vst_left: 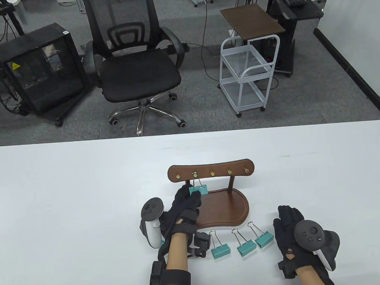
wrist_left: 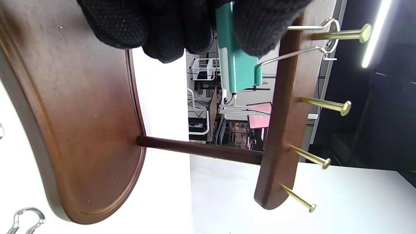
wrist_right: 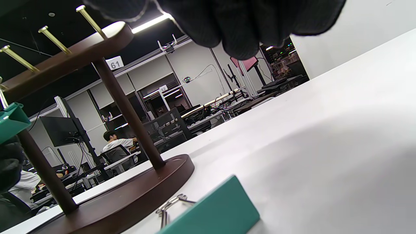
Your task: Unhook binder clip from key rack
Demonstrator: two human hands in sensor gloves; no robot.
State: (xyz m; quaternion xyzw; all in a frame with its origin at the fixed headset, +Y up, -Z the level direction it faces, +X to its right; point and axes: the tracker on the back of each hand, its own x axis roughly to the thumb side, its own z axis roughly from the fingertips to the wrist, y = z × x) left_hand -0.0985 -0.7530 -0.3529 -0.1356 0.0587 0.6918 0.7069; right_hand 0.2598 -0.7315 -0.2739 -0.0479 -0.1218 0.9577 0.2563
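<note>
A dark wooden key rack (vst_left: 210,173) with several brass pegs stands on an oval base (vst_left: 223,207) at the table's middle. A teal binder clip (vst_left: 199,189) hangs by its wire loops from the second peg from the left (vst_left: 195,174). My left hand (vst_left: 185,201) pinches the clip's teal body; the left wrist view shows the clip (wrist_left: 239,70) between my fingers (wrist_left: 260,29), its wire handles still over the peg (wrist_left: 341,34). My right hand (vst_left: 290,229) rests flat on the table right of the rack, holding nothing.
Three teal binder clips (vst_left: 220,250) (vst_left: 246,247) (vst_left: 264,240) lie on the white table (vst_left: 69,203) in front of the rack's base, between my hands. One of them shows close up in the right wrist view (wrist_right: 214,211). An office chair and a cart stand beyond the table's far edge.
</note>
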